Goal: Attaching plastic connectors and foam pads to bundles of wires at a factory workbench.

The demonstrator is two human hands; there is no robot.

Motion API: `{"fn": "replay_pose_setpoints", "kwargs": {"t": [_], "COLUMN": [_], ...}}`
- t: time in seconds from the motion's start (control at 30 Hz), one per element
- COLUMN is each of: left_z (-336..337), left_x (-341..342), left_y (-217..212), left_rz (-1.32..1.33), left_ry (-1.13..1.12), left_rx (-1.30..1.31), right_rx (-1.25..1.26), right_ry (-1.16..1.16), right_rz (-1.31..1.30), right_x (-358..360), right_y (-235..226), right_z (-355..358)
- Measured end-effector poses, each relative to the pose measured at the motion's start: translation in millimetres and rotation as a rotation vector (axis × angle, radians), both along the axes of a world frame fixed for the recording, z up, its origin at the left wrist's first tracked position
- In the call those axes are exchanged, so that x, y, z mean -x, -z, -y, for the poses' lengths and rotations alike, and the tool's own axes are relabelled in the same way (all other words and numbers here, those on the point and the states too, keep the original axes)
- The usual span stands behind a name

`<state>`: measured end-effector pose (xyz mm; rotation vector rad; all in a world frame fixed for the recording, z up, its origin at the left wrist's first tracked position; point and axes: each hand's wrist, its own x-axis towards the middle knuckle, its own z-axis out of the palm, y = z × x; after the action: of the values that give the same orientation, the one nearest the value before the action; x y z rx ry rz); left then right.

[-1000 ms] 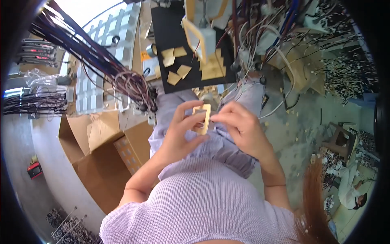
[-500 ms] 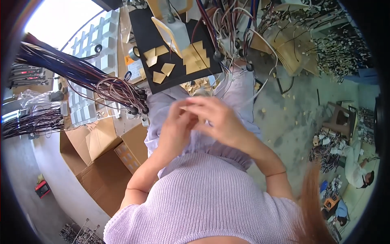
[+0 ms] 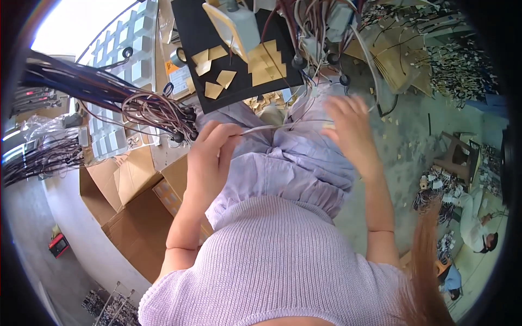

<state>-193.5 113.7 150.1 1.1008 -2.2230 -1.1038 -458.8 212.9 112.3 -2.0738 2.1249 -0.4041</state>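
Note:
A thin pale cable (image 3: 266, 128) stretches across my lap between my two hands. My left hand (image 3: 209, 157) is closed, with one end of the cable pinched between its thumb and fingers. On the other side, my right hand (image 3: 352, 130) has its fingers stretched up and the thumb apart, slightly blurred. The cable runs up to the gap between that thumb and the fingers; its far end is hidden there. Beyond my hands, a black board (image 3: 239, 100) carries several gold-coloured paper squares (image 3: 266, 68) and a white, yellow-edged block (image 3: 236, 30).
A thick bundle of dark wires (image 3: 109, 89) crosses at the left, over white plastic trays (image 3: 109, 144). More wires (image 3: 321, 32) hang at the top. An open cardboard box (image 3: 136, 233) stands at lower left. Cable heaps (image 3: 459, 73) and people (image 3: 478, 228) appear at the right.
My hands were together over my lap and have moved apart, the left to the left and the right to the right. The cable now shows stretched between them.

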Motion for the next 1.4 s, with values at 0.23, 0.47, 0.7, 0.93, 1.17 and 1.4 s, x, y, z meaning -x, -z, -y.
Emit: {"fn": "replay_pose_setpoints", "kwargs": {"t": [0.23, 0.47, 0.7, 0.93, 1.17, 1.4], "left_z": [-9.4, -9.4, -9.9, -2.2, 0.9, 0.5], "left_x": [33.6, 24.5, 21.1, 20.6, 18.3, 16.8], "left_y": [-5.9, -7.6, -2.3, -2.2, 5.5, 18.7], "left_rz": [-0.467, -0.587, -0.569, -0.495, -0.830, -1.059], "left_ry": [-0.001, -0.079, -0.073, 0.004, 0.392, 0.571], "left_rx": [-0.510, -0.583, -0.588, -0.734, -1.630, -1.719], "right_rx": [0.073, -0.037, -0.130, -0.051, 0.026, 0.001], "right_ry": [0.095, 0.051, 0.082, 0.038, -0.028, -0.064], "right_rz": [1.326, 1.379, 1.390, 1.311, 1.091, 1.025], "right_x": [-64.3, -58.1, -56.3, -50.2, -72.4, -71.6], "right_y": [-26.7, -37.1, -40.2, -39.4, -56.7, -58.9], "right_z": [22.8, 23.1, 25.0, 26.5, 31.2, 31.2]}}
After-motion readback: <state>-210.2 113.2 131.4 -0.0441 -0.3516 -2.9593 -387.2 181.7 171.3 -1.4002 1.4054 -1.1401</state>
